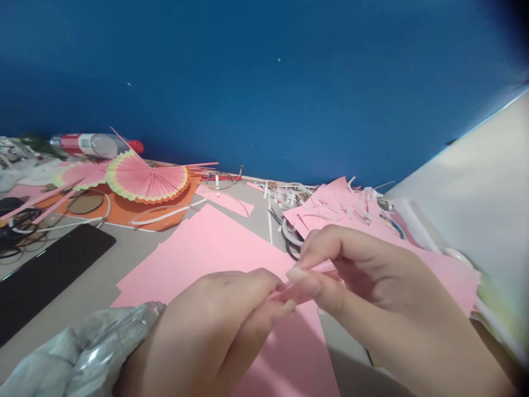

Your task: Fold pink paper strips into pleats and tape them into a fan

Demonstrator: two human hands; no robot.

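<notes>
My left hand (219,325) and my right hand (363,286) meet low in the middle of the view, both pinched on a thin pink paper strip (316,270) held between their fingertips. The strip is mostly hidden by my fingers. Under the hands lies a large pink paper sheet (206,253) on the table. A grey sleeve (82,347) covers my left wrist.
A pleated pink fan (146,179) lies on orange paper (165,207) at the back left, by a bottle (95,144) on its side. Scissors (291,234) and pink scraps (343,207) sit behind my hands. A black slab (45,273) is left; a white box (479,198) right.
</notes>
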